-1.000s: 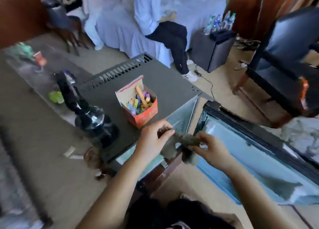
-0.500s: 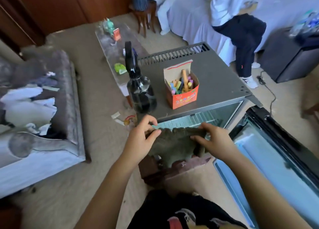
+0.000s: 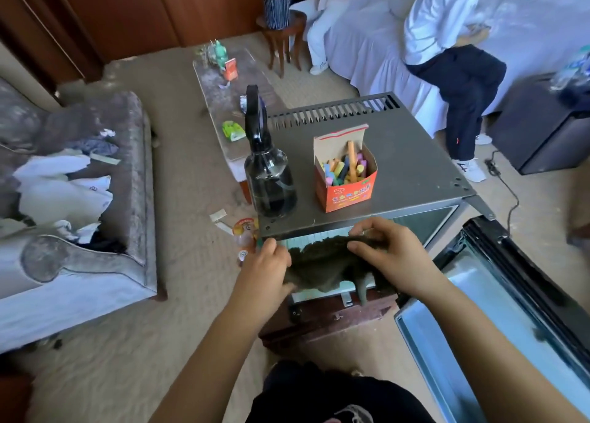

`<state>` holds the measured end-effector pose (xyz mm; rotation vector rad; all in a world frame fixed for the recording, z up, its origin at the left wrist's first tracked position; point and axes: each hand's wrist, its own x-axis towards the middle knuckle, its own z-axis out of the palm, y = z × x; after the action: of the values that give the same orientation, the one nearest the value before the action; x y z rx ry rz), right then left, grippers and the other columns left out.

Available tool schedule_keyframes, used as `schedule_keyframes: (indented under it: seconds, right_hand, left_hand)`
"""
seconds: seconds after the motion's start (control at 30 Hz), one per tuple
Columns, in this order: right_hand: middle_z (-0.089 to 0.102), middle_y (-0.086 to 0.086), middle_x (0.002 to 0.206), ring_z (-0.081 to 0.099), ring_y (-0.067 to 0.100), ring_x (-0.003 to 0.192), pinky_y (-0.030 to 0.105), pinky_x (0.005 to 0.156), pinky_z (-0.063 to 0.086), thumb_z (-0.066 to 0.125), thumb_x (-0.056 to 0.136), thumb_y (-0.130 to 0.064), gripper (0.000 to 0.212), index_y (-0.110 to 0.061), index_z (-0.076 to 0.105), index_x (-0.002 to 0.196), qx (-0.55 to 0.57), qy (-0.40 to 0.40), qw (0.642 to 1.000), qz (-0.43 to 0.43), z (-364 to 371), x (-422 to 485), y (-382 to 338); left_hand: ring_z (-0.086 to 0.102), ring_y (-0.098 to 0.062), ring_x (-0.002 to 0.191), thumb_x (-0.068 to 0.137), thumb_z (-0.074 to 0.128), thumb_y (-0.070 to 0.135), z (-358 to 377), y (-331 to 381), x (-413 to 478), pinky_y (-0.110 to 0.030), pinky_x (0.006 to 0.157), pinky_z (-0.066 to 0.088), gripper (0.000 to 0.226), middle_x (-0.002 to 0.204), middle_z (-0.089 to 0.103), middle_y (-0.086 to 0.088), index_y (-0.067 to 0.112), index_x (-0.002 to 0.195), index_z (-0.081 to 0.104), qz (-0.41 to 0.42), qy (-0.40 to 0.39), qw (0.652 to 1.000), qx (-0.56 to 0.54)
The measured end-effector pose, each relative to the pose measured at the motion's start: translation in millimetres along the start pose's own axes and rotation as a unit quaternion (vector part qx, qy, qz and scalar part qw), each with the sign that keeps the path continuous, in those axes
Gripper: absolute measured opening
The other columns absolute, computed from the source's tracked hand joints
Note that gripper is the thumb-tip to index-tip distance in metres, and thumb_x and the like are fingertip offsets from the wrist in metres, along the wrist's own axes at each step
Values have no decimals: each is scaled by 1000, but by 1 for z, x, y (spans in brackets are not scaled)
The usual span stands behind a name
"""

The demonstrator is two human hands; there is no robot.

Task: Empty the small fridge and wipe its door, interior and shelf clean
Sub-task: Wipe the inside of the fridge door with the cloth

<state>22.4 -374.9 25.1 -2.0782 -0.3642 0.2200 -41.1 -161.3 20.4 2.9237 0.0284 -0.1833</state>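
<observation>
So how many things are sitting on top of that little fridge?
2: a dark spray bottle at the front left corner of the fridge top, and an open box of coloured chalk just right of it. Nothing else shows there.

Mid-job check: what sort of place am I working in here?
Most likely a hotel room, or else a bedroom: a bed in white linen, an upholstered sofa, and the small fridge, its door open. The left hand and right hand grip a dark cloth at its opening.
</observation>
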Motion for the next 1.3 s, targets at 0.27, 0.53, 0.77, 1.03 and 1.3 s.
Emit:
schedule_keyframes:
  seconds: [0.27,0.53,0.77,1.03,1.3]
  right_hand:
    - [57,-13,101,55,6,88,15,79,43,73,83,-24,35,-16,60,114,-120,61,981,-141,43,34,-52]
    - [43,8,144,39,22,134,33,109,36,85,68,-33,104,-10,22,148,26,152,986,-56,116,97,-84]
    - [62,-11,113,60,7,102,16,80,46,81,65,-47,78,-20,45,129,7,152,987,-56,107,62,-77]
    - [68,-18,104,63,-2,99,13,84,45,78,67,-46,63,-23,54,120,88,156,972,-153,120,-64,38]
    - [67,-25,89,62,-9,85,5,72,41,80,65,-44,50,-31,57,107,41,290,949,-119,136,-194,173]
  left_hand:
    - [50,-6,102,80,77,18,-23,-64,-25,-26,90,40,9,102,54,17,25,85,74,-34,145,962,-228]
    - [56,16,78,90,63,9,-38,-66,-39,-2,64,38,23,78,61,23,31,90,57,-79,209,927,-302]
    - [63,-6,84,92,55,-1,-33,-78,-44,-32,77,55,42,85,63,21,39,80,59,-39,244,918,-309]
    - [47,13,117,91,54,38,84,-45,-37,-8,97,37,25,117,49,40,49,113,55,139,184,907,-352]
    - [43,8,114,58,81,57,229,40,-84,-2,90,32,76,125,44,15,55,118,35,307,61,897,-311]
